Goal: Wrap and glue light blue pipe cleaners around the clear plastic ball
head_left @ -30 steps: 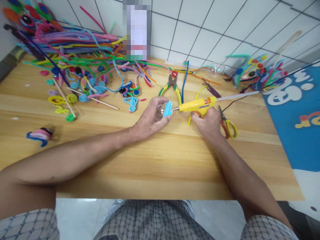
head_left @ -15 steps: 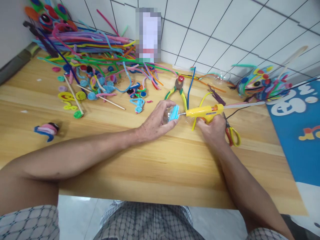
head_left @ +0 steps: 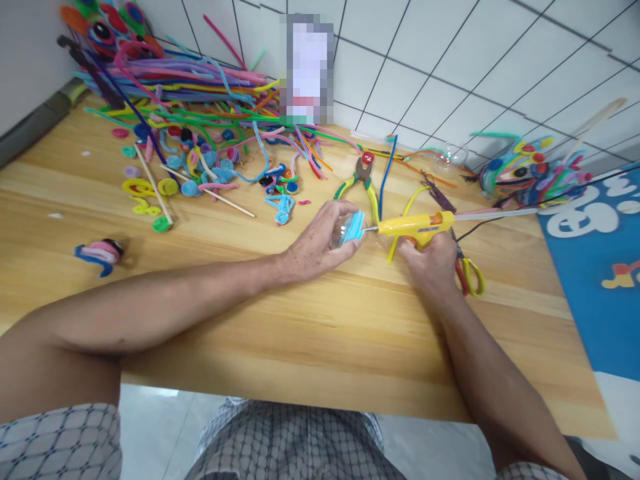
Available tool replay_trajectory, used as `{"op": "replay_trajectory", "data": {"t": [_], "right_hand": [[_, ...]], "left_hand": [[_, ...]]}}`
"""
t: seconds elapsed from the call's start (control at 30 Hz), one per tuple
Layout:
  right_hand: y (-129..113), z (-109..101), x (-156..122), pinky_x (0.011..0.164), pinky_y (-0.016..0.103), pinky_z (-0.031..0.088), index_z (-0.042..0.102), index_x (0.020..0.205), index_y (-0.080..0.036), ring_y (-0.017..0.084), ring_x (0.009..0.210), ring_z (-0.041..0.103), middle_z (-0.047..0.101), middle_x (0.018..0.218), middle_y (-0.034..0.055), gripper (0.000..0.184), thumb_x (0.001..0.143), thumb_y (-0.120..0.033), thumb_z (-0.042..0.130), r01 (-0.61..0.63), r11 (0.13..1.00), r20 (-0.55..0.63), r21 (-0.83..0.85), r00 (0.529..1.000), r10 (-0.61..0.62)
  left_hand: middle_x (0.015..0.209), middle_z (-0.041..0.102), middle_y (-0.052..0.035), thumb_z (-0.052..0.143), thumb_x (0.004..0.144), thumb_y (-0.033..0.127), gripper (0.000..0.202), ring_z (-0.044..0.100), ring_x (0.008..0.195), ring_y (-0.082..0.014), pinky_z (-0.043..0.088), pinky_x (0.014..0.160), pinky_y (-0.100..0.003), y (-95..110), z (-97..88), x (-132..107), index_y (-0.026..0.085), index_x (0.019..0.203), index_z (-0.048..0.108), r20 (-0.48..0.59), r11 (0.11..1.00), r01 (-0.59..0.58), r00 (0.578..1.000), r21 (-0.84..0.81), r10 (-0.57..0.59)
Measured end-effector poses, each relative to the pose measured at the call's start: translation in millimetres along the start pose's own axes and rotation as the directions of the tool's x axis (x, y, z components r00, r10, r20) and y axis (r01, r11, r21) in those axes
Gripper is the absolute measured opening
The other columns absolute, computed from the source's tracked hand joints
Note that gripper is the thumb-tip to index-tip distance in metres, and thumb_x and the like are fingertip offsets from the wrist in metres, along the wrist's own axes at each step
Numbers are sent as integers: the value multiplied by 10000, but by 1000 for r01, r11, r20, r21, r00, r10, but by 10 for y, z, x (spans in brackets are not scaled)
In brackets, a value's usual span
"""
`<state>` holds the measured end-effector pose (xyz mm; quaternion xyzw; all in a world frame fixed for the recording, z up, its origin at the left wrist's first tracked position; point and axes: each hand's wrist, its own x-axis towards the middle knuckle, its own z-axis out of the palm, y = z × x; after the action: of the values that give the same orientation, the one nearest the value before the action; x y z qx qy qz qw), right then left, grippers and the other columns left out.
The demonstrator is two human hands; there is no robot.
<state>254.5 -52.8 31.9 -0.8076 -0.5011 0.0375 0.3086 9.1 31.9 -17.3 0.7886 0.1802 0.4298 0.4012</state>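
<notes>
Between the thumb and fingers of my left hand (head_left: 315, 247) is a clear plastic ball (head_left: 338, 233) with light blue pipe cleaner strips (head_left: 355, 227) on its right side. My right hand (head_left: 433, 261) is wrapped round the handle of a yellow glue gun (head_left: 413, 228), and a long clear glue stick (head_left: 495, 214) sticks out of its back. The metal nozzle (head_left: 371, 229) points left, right at the blue strips; whether it touches them I cannot tell. Just behind the ball lie pliers (head_left: 365, 177) with green and yellow handles.
Scissors (head_left: 473, 277) lie beside my right wrist. Bundled pipe cleaners (head_left: 175, 83) and curled pieces fill the back left, near two wooden sticks (head_left: 153, 183). A small pink and blue figure (head_left: 103, 255) sits at left. Colourful wrapped figures (head_left: 525, 173) stand at back right.
The whole view has shifted slightly, so things appear a little further right. Both hands keep their holds, with the nozzle still at the blue strips.
</notes>
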Motion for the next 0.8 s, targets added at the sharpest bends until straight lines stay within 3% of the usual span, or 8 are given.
{"op": "replay_trajectory", "data": {"t": [0.57, 0.8], "right_hand": [[87, 20, 3, 616, 363, 476, 554, 691, -301, 232, 600, 608, 651, 588, 9, 133, 693, -398, 646, 66, 997, -57, 38, 996, -64], [64, 14, 5, 649, 374, 495, 570, 705, -289, 244, 631, 637, 655, 634, 13, 117, 686, -364, 658, 40, 999, -51, 26, 998, -39]], "left_hand": [[1411, 639, -157, 677, 1080, 372, 468, 669, 1330, -289, 620, 1109, -467, -29, 11, 4, 228, 1489, 501, 10, 997, -56, 998, 60, 55], [1396, 644, -148, 668, 1082, 390, 461, 682, 1265, -274, 641, 1018, -418, -11, -2, 3, 229, 1485, 514, 17, 998, -36, 999, 52, 35]]}}
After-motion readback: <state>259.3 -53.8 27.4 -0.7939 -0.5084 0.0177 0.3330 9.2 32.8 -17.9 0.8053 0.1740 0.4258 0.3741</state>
